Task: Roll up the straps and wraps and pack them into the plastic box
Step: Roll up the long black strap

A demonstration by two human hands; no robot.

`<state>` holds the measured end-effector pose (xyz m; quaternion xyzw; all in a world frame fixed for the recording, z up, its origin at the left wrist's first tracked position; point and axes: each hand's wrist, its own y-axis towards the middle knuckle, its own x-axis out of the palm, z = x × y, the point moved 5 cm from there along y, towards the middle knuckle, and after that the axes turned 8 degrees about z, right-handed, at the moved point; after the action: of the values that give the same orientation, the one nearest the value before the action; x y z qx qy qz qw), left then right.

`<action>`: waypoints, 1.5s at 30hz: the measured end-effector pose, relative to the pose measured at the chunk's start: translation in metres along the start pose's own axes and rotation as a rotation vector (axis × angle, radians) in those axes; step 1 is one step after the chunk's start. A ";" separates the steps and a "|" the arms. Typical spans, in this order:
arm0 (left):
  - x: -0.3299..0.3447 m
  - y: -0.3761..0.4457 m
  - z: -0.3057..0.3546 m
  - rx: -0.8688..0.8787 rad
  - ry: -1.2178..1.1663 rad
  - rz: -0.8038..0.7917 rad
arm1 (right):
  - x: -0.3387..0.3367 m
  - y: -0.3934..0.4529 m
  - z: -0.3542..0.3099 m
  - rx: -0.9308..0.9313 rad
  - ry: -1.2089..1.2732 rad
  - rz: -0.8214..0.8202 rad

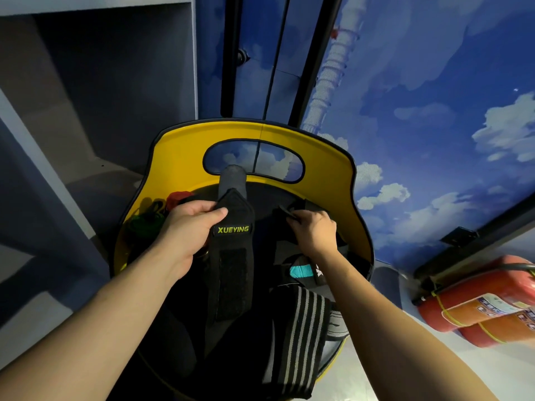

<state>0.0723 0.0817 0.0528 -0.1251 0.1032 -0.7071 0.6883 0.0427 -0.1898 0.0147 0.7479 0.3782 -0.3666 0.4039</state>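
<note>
The long black fabric wrist wrap with the yellow-green XUEYING label (231, 256) lies lengthwise, running straight away from the person, down the middle of the round yellow-and-black seat (318, 157). The left hand (185, 230) pinches it near the far, pointed end, thumb on top. So the roll should start there, I'd say, and come toward the body. The right hand (312, 230) grips a separate black strap (289, 211) just beside it. A grey-striped elastic wrap (301, 337) drapes nearer. No plastic box in sight.
</note>
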 end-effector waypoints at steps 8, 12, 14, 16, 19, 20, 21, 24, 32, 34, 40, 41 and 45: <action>-0.002 -0.003 0.004 0.050 -0.021 0.076 | -0.042 0.024 -0.022 0.360 0.618 -0.028; -0.005 -0.006 0.012 0.057 -0.023 0.135 | -0.067 0.030 -0.050 0.361 0.776 -0.044; -0.005 -0.009 0.024 0.062 -0.018 0.146 | -0.079 0.028 -0.063 0.344 0.813 -0.061; -0.004 -0.011 0.038 0.070 -0.014 0.158 | -0.092 0.024 -0.075 0.341 0.858 -0.067; -0.001 -0.022 0.058 0.090 -0.023 0.156 | -0.116 0.015 -0.091 0.307 0.892 -0.054; 0.000 -0.027 0.064 0.098 -0.027 0.156 | -0.124 0.011 -0.097 0.289 0.897 -0.046; 0.001 -0.033 0.070 0.105 -0.026 0.156 | -0.133 0.007 -0.103 0.271 0.895 -0.040; 0.001 -0.052 0.088 0.165 0.006 0.174 | -0.160 -0.006 -0.120 0.251 0.888 -0.035; -0.007 -0.143 0.146 0.393 0.071 0.222 | -0.241 -0.050 -0.155 0.183 0.950 0.018; -0.008 -0.163 0.158 0.457 0.071 0.222 | -0.255 -0.060 -0.166 0.175 0.968 0.025; -0.013 -0.209 0.179 0.563 0.017 0.104 | -0.285 -0.092 -0.205 0.070 1.033 -0.028; -0.015 -0.214 0.181 0.570 -0.001 0.088 | -0.289 -0.096 -0.209 0.051 1.029 -0.029; -0.024 -0.230 0.188 0.603 -0.021 -0.003 | -0.296 -0.105 -0.217 -0.005 1.023 -0.054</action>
<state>-0.0848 0.1177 0.3033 0.0774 -0.1187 -0.7057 0.6942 -0.1267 -0.0382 0.3214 0.8206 0.5476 0.0368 0.1594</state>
